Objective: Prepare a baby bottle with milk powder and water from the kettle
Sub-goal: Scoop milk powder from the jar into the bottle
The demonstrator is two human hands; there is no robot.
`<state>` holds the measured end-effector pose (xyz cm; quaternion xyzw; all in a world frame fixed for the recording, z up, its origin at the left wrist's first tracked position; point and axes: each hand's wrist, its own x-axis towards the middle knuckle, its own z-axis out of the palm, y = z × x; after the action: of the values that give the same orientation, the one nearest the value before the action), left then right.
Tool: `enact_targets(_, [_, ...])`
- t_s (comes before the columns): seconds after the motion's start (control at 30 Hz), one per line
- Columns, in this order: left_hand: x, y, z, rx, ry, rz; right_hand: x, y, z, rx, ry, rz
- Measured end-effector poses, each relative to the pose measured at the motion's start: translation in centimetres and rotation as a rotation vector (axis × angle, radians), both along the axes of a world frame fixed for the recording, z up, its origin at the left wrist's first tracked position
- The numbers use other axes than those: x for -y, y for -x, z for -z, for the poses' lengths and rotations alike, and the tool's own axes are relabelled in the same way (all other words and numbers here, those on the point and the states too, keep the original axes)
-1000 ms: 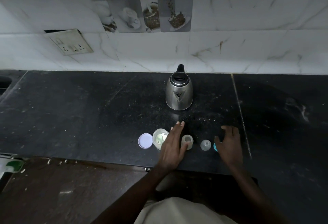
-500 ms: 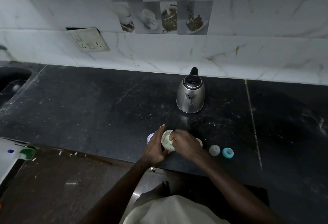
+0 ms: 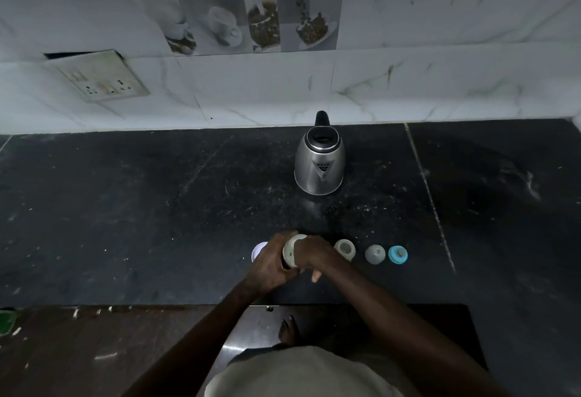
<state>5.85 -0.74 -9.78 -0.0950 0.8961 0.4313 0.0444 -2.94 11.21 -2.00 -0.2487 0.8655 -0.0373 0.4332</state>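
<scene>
A small pale milk powder container (image 3: 290,250) stands near the counter's front edge, gripped between both hands. My left hand (image 3: 270,266) wraps its left side. My right hand (image 3: 311,255) covers its right side and part of its mouth, hiding what is inside. Its white lid (image 3: 257,250) lies flat just left, partly behind my left hand. The open baby bottle (image 3: 345,249) stands right of my right hand, then a clear cap (image 3: 375,253) and a blue nipple ring (image 3: 398,254). The steel kettle (image 3: 319,165) stands farther back.
The black stone counter (image 3: 141,208) stretches wide to the left and right, with a marble-tiled wall behind. A switch and socket plate (image 3: 100,77) hangs loose on the wall at the left. The counter's front edge runs just below my hands.
My right hand came left from the blue ring onto the container. My left hand shifted from the bottle's side to grip the container's left. The bottle, cap and ring now stand uncovered.
</scene>
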Motion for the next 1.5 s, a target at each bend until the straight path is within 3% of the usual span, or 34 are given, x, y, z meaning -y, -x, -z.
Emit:
enact_targets(0.07, [0.1, -0.2, -0.2, -0.047, 0.000, 0.024, -0.5, -0.4, 0.1, -0.089, 0.087, 0.088])
enact_targets(0.23, [0.1, -0.7, -0.8, -0.192, 0.014, 0.115, -1.6, -1.8, 0.6, -0.199, 0.036, 0.055])
enact_targets(0.4, [-0.4, -0.8, -0.6, -0.252, 0.024, 0.156, -2.7, -3.6, 0.3, -0.563, 0.058, -0.051])
enact_targets(0.83, [-1.3, -1.7, -0.6, -0.264, 0.054, 0.172, -6.3, -4.1, 3.2, -0.898, 0.217, -0.434])
enact_targets(1.13, [-1.2, -1.6, -0.4, -0.294, 0.081, 0.208, -4.3, -4.2, 2.8, -0.601, 0.009, -0.302])
enact_targets(1.27, [-1.1, -1.2, -0.2, -0.290, 0.023, 0.111, -4.2, -4.0, 2.4, -0.671, 0.078, -0.143])
enact_targets(1.5, [-0.8, -0.3, -0.1, -0.248, 0.042, 0.213, -4.1, -4.1, 5.2, -0.675, 0.166, -0.095])
